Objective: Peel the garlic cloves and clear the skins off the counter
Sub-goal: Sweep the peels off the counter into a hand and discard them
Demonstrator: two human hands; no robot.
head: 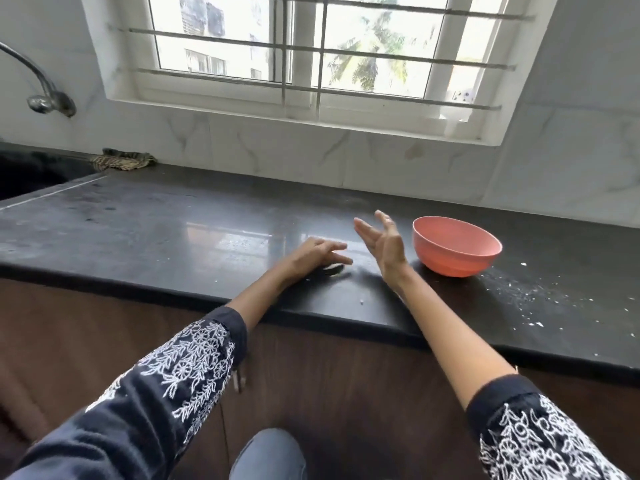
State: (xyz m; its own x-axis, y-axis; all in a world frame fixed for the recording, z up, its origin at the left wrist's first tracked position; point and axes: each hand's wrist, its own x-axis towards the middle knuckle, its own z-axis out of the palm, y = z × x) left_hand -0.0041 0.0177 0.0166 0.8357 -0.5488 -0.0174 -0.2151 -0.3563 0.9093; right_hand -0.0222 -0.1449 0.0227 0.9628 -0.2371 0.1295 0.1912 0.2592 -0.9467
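Observation:
A pink bowl (456,249) stands on the black counter (145,230) right of centre; its inside is hidden from here. My left hand (317,254) lies palm down on the counter with its fingers spread and holds nothing. My right hand (382,239) hovers just left of the bowl, fingers straight and apart, palm turned left, empty. Small white bits of garlic skin (519,296) are scattered on the counter right of the bowl, and one speck (361,301) lies near the front edge. No whole garlic clove shows.
A sink (31,171) and tap (45,95) are at the far left, with a crumpled patterned cloth (121,160) behind the sink's corner. A barred window (311,53) rises over the tiled back wall. Dark wooden cabinet fronts (329,375) drop below the counter's front edge.

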